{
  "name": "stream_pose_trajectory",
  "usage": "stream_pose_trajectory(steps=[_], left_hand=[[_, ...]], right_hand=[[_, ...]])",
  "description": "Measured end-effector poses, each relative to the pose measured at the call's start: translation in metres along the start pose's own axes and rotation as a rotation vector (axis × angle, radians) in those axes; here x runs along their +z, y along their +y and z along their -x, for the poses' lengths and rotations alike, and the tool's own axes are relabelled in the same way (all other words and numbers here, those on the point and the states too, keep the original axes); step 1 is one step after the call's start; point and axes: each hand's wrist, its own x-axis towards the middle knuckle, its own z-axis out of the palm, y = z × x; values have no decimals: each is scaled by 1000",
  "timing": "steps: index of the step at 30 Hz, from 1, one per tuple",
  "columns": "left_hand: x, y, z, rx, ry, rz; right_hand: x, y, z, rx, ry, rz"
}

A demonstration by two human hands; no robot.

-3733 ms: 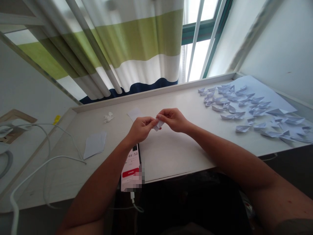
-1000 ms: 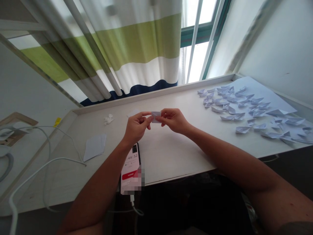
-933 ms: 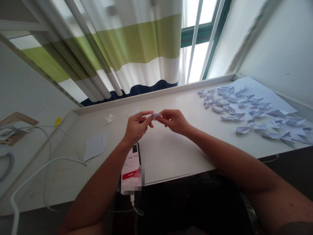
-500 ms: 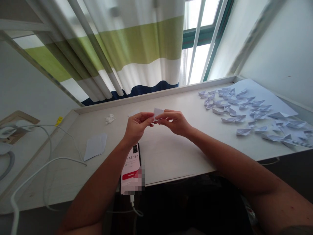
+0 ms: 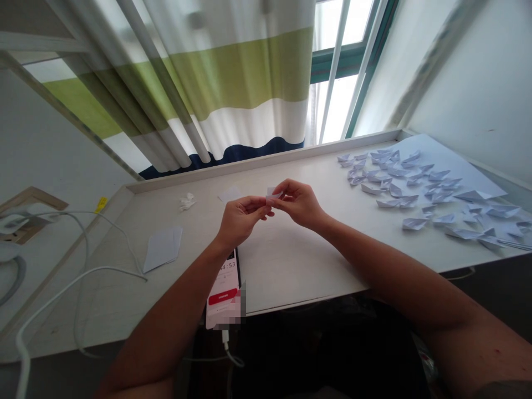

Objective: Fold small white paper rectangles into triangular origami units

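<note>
A small folded piece of white paper (image 5: 273, 193) is pinched between my two hands above the middle of the white table (image 5: 291, 266). My left hand (image 5: 243, 217) grips its lower left edge between thumb and fingers. From the right, my right hand (image 5: 300, 202) holds the other side with thumb and index finger. Fingers cover much of the paper, so its full shape is hidden. Many small folded paper boats (image 5: 397, 201) lie spread over the right part of the table.
A lit phone (image 5: 224, 293) with a cable lies under my left forearm. To the left are a stack of paper sheets (image 5: 163, 247), a crumpled white scrap (image 5: 188, 202) and white cables (image 5: 87, 271). Another paper piece (image 5: 231, 193) lies behind my left hand. A large white sheet (image 5: 465, 166) lies at far right.
My left hand has shifted slightly right and down, and my right hand has turned and risen a little. The paper between them is now tilted, showing a folded flap.
</note>
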Motion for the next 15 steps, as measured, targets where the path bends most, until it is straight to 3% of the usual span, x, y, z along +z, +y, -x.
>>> stream_pose_trajectory(steps=[7, 15], left_hand=[[0, 6, 0, -57, 58, 37], [-2, 6, -1, -109, -31, 1]], right_hand=[[1, 4, 0, 28, -14, -130], [1, 8, -4, 41, -31, -243]])
